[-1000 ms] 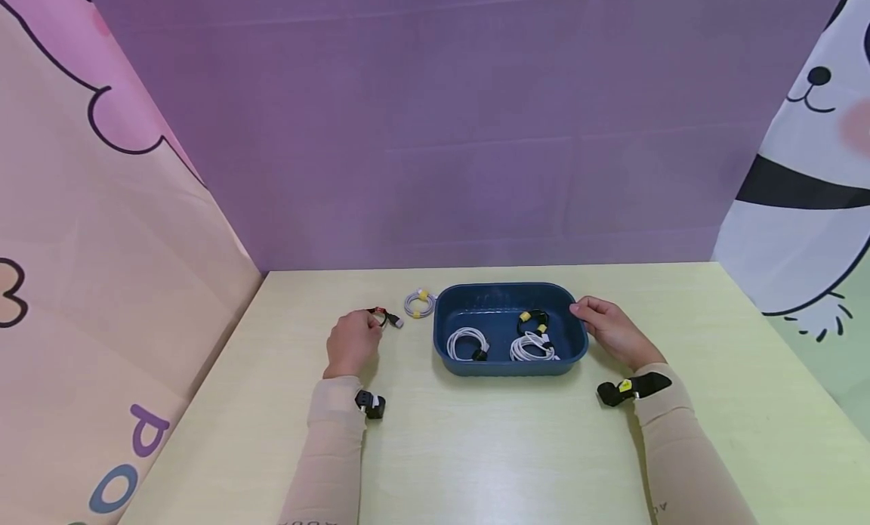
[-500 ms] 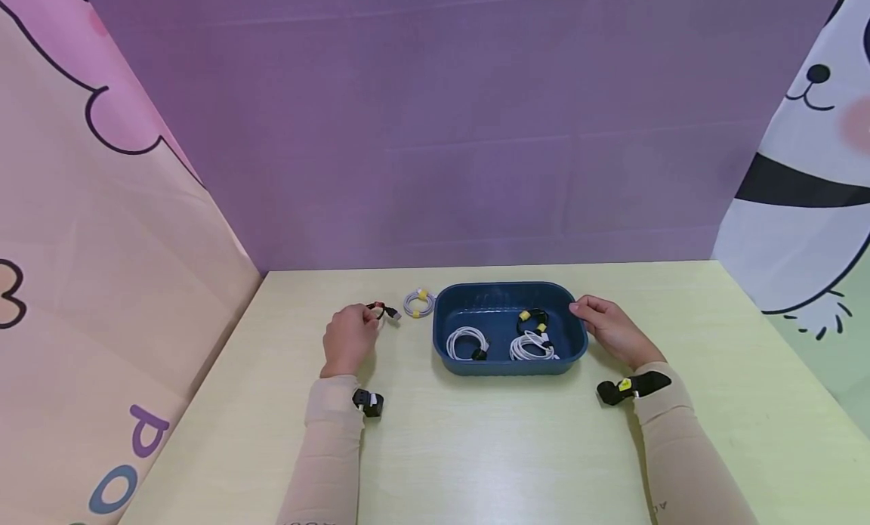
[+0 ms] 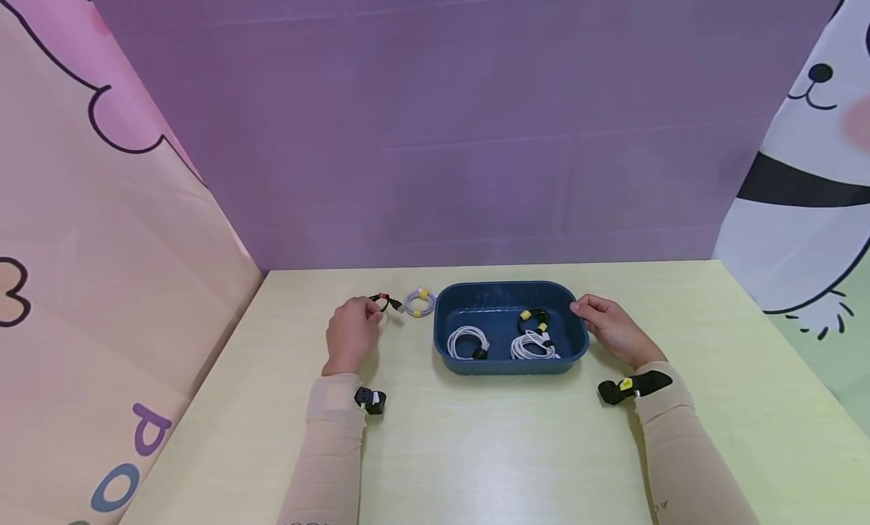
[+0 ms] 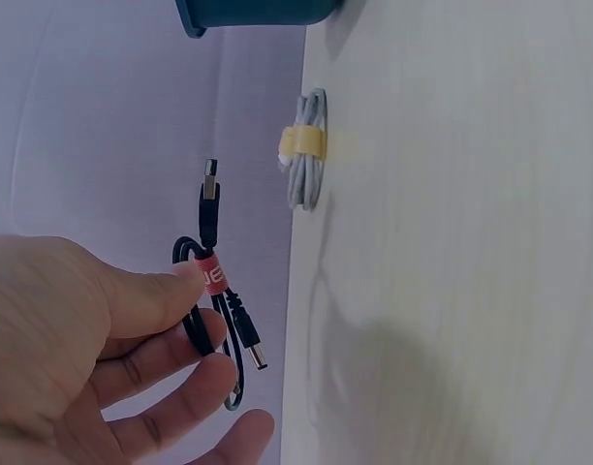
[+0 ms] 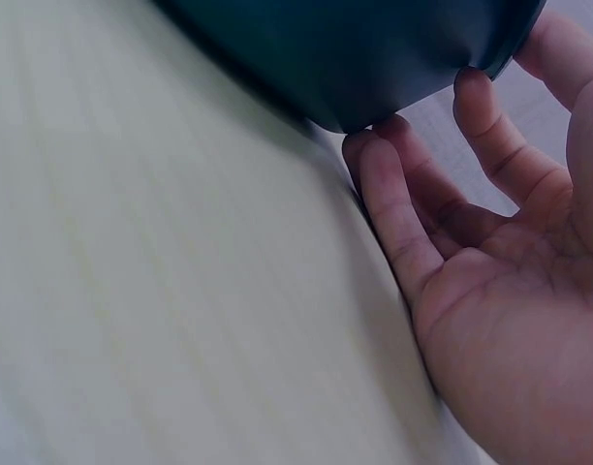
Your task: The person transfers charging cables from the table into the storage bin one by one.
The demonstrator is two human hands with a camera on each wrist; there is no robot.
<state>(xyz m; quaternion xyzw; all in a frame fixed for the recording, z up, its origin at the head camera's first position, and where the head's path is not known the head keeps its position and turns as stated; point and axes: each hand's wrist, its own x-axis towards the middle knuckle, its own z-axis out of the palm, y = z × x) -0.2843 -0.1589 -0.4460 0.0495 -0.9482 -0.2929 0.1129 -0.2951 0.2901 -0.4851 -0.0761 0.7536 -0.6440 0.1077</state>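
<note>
My left hand (image 3: pixel 352 336) pinches a small coiled black USB cable (image 4: pixel 209 228) between thumb and fingertips. A red tie (image 4: pixel 212 276) binds the coil, and a USB plug and a round barrel plug stick out of it. In the left wrist view the cable hangs clear of the table. My right hand (image 3: pixel 615 332) grips the right rim of a dark blue plastic tub (image 3: pixel 510 368), thumb over the edge and fingers against the outer wall. Inside the tub lie a white coiled cable (image 3: pixel 467 332) at left, another white coil (image 3: pixel 526 347) at right, and a black cable with yellow ties (image 3: pixel 522 325) behind it.
A grey-white coiled cable with yellow ties (image 3: pixel 419 303) lies on the table just left of the tub, close to the held cable. The pale wooden table (image 3: pixel 476 449) ends at a purple cloth backdrop (image 3: pixel 442 132), with printed cloths at both sides.
My left hand has shifted slightly toward the back of the table, carrying the black USB cable with it. The right hand and the tub have stayed in place.
</note>
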